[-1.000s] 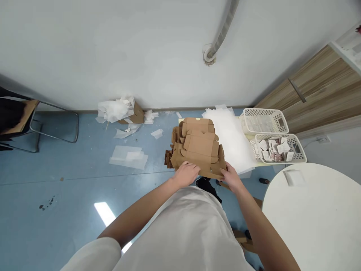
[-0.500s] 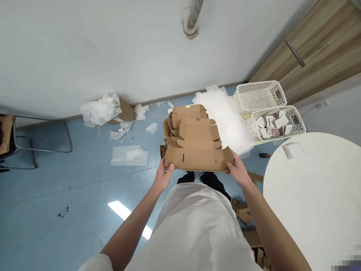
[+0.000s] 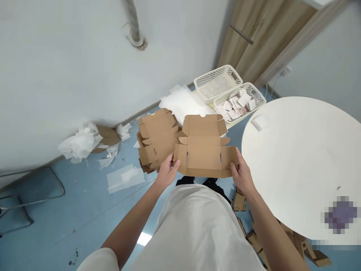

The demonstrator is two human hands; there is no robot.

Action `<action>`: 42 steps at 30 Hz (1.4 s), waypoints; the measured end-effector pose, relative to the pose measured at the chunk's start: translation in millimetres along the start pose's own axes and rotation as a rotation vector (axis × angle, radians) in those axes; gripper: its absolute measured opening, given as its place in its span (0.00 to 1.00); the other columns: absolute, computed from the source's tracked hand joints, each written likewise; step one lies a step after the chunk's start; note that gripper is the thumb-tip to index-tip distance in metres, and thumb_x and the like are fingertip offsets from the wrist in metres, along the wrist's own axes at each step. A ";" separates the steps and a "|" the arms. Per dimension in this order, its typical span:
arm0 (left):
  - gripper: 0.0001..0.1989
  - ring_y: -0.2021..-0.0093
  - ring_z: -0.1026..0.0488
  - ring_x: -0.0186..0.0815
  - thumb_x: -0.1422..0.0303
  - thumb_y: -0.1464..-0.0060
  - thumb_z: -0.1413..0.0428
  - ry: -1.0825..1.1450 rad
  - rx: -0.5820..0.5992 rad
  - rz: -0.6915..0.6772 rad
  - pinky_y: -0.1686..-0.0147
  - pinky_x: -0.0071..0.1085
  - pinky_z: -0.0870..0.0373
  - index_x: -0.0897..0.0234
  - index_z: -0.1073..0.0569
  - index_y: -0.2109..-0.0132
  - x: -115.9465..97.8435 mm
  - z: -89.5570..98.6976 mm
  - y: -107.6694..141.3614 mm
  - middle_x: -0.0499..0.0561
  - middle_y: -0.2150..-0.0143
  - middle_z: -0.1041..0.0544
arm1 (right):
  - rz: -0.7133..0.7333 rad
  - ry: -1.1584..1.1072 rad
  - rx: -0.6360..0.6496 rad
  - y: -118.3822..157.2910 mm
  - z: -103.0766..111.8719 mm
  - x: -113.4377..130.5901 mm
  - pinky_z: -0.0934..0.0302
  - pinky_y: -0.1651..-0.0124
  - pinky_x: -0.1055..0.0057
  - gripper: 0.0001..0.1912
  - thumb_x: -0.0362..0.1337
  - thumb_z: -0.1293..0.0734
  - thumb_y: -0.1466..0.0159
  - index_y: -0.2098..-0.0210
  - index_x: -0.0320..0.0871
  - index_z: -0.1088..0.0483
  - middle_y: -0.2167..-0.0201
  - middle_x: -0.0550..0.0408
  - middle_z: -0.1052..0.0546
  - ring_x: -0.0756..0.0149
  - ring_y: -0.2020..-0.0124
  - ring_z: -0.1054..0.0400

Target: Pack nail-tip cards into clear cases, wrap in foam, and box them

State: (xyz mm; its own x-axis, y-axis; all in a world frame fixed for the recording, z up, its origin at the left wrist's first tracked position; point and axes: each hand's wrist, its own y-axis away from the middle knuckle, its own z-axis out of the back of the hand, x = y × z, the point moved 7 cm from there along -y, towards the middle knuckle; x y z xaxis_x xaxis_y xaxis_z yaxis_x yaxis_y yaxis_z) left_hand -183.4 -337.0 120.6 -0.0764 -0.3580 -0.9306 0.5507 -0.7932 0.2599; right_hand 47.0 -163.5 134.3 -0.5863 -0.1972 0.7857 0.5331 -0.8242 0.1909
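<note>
"Cardboard blank (image 3: 204, 150), just one, opened out flat between both hands, left of the round table (image 3: 299, 158)! How's the grip?"

"Left hand (image 3: 167, 172) partly closed on the left flap, thumb on top. Right hand (image 3: 241, 174) matches it, partly closed on the right flap."

"And the containers?"

"Two white baskets, side by side at the right end of the yellow table (image 3: 234, 123)! The near basket (image 3: 255, 107) has a jumble of small white packets (image 3: 244, 99), some with reddish marks. Too heaped to count."

"The far basket (image 3: 197, 90)?"

"Something pale and flat on the bottom; can't make out what."

"Any more?"

"One open carton (image 3: 108, 136) on the floor (image 3: 98, 210) by the wall, crumpled white wrapping (image 3: 80, 143) spilling out at its left."

"Over at the left end of the yellow table?"

"A stack of brown blanks (image 3: 158, 128), several deep, layers too tangled to number. White sheets (image 3: 183, 102) lie between them and the baskets, in a pile."

"Round table?"

"One small white item (image 3: 261, 122) near its far left edge, and a pixelated purple patch towards the right edge."
</note>
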 end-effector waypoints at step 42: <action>0.23 0.61 0.29 0.34 0.72 0.47 0.54 -0.438 0.866 -0.296 0.59 0.33 0.33 0.61 0.40 0.43 -45.3 -422.6 -75.5 0.55 0.52 0.30 | -0.600 -0.301 -0.683 147.7 162.2 -273.4 0.44 0.47 0.59 0.31 0.40 0.46 0.39 0.38 0.45 0.58 0.41 0.48 0.44 0.62 0.48 0.40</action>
State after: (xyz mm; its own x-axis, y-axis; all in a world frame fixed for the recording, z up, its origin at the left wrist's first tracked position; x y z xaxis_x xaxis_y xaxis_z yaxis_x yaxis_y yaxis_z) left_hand 129.7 -52.7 34.3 -0.5062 -0.1003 -0.8565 -0.3182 -0.9014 0.2936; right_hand 385.1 -145.3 43.1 -0.4138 0.4248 0.8052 -0.3318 -0.8940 0.3011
